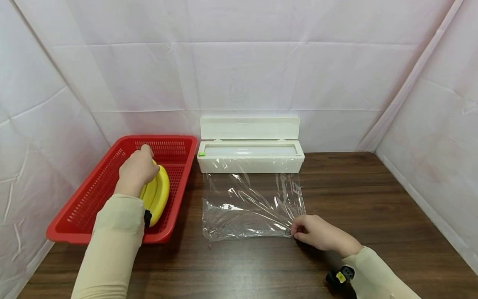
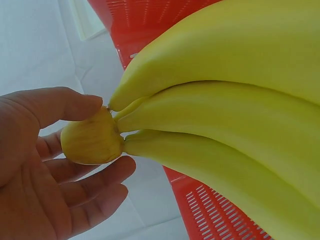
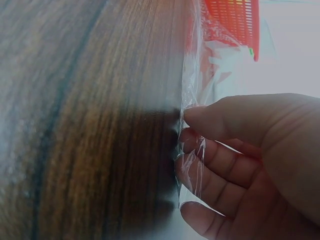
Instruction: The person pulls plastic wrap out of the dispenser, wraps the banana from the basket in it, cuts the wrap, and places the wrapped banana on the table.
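Observation:
My left hand (image 1: 137,171) grips the stem end of a yellow bunch of bananas (image 1: 159,195) at the red basket (image 1: 179,199). In the left wrist view, thumb and fingers curl round the brownish stub (image 2: 92,137), and several bananas (image 2: 225,107) fan out from it. At the right, my right hand (image 1: 321,234) pinches the near right corner of a sheet of clear plastic wrap (image 1: 250,211). The wrap runs from a white dispenser box (image 1: 251,165), whose lid (image 1: 249,128) stands raised. Creases in the film gather toward the pinching fingers (image 3: 200,120).
A dark wooden table (image 1: 336,178) lies beneath everything. White cloth walls (image 1: 246,74) stand behind the box and at both sides. A small green piece (image 1: 202,154) sits at the box's left end. Black straps with a camera (image 1: 340,276) go round the right wrist.

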`<state>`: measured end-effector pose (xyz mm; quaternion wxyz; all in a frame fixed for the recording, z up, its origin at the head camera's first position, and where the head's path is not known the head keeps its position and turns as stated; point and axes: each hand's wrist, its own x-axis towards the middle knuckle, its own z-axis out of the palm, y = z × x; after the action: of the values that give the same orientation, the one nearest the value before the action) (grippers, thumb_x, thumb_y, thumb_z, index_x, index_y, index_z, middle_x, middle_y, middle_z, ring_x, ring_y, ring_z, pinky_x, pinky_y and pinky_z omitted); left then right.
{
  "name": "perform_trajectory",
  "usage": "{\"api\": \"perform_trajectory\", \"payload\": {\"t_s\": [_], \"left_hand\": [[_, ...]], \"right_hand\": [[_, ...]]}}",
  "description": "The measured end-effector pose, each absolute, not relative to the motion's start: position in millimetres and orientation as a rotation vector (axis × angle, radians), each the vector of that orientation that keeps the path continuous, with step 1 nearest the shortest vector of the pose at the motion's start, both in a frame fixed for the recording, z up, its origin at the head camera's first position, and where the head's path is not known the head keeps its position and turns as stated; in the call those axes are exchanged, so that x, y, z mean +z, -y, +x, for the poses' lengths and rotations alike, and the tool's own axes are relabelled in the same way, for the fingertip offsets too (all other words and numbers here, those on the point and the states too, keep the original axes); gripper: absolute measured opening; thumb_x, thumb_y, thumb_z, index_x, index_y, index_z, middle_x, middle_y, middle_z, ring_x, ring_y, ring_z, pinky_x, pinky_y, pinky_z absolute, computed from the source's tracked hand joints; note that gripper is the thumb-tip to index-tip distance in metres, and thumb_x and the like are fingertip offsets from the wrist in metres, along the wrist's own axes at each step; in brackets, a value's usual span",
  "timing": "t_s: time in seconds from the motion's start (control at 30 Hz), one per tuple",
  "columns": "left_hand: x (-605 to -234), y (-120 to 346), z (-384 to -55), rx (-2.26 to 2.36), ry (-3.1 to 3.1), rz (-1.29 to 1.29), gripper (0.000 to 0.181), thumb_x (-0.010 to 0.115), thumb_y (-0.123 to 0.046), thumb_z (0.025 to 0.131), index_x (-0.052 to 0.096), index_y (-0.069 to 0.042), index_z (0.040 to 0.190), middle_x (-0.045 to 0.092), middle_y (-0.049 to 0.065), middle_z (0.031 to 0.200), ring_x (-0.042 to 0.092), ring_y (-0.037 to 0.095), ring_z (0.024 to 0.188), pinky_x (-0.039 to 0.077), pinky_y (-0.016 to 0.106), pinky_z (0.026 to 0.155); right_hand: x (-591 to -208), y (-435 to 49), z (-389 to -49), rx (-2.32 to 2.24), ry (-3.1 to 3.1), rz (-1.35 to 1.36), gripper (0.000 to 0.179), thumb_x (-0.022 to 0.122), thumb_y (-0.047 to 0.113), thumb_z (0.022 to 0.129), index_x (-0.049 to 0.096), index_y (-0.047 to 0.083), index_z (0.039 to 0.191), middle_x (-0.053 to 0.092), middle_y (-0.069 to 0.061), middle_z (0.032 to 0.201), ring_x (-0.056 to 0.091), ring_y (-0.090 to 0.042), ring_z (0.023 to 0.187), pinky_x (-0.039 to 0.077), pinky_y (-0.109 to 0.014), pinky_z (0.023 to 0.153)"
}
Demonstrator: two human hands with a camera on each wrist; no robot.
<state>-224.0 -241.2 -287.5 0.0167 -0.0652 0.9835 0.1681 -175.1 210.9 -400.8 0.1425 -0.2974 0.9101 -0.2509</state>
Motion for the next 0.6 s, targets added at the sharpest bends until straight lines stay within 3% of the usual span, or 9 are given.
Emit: {"api": "perform_trajectory", "payload": {"t_s": [0.6], "left_hand": [[-275.6, 236.0, -213.0, 0.575, -3.121, -0.129, 0.046, 0.051, -0.014, 0.086, 0.042, 0.006, 0.126, 0.046, 0.024, 0.114, 0.046, 0.034, 0.093, 0.045, 0.046, 0.072]], "right_hand": [[-401.9, -209.7, -176.3, -0.731, -2.615, -0.86, 0.011, 0.062, 0.005, 0.086, 0.061, 0.015, 0.081, 0.056, 0.01, 0.073, 0.045, 0.001, 0.066, 0.041, -0.02, 0.06]]}}
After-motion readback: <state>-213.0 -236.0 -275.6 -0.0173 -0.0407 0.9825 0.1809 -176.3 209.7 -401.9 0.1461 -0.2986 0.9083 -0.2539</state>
